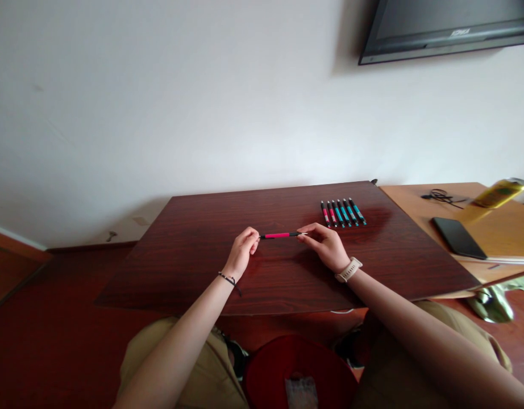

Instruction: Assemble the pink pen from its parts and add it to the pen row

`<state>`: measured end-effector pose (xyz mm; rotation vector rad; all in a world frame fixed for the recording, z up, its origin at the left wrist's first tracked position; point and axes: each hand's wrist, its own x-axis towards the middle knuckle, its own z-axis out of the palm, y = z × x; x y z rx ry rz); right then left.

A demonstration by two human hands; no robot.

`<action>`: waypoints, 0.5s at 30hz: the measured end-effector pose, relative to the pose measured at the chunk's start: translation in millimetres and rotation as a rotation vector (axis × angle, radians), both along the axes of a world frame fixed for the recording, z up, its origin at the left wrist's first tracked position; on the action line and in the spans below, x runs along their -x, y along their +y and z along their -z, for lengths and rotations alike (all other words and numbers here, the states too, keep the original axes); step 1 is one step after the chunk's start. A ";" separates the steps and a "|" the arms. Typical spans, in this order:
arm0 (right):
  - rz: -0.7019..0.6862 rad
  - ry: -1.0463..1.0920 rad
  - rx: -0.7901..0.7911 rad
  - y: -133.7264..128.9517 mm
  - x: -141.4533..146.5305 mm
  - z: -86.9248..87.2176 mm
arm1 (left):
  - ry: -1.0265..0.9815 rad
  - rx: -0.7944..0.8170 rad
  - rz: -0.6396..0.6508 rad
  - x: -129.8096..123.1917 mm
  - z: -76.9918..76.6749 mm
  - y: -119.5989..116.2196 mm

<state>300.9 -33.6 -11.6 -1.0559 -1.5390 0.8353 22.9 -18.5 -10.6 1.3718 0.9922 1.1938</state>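
Observation:
A pink and black pen [278, 235] lies level between my two hands, just over the dark wooden table [194, 227]. My left hand [244, 247] is closed around its left end, fingers curled. At the other end, my right hand [324, 245] pinches the light-coloured tip between thumb and forefinger. Just beyond my right hand, several pens stand in a slanted row on the tabletop: two pink pens [329, 214] on the left, then several blue pens [351, 212]. The fingertips of my left hand hide the pen's left end.
A lighter wooden table [500, 227] adjoins on the right, bearing a black phone [458, 237], a black cable [443, 196] and a yellow can [500, 193]. A screen [453, 28] hangs on the wall above. Below, a red stool [266, 369] carries a small clear packet [302, 392].

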 end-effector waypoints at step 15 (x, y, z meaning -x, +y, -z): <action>-0.054 0.016 -0.006 0.1 -0.3 2.6 | 0.073 0.063 -0.115 -4.8 0.9 0.3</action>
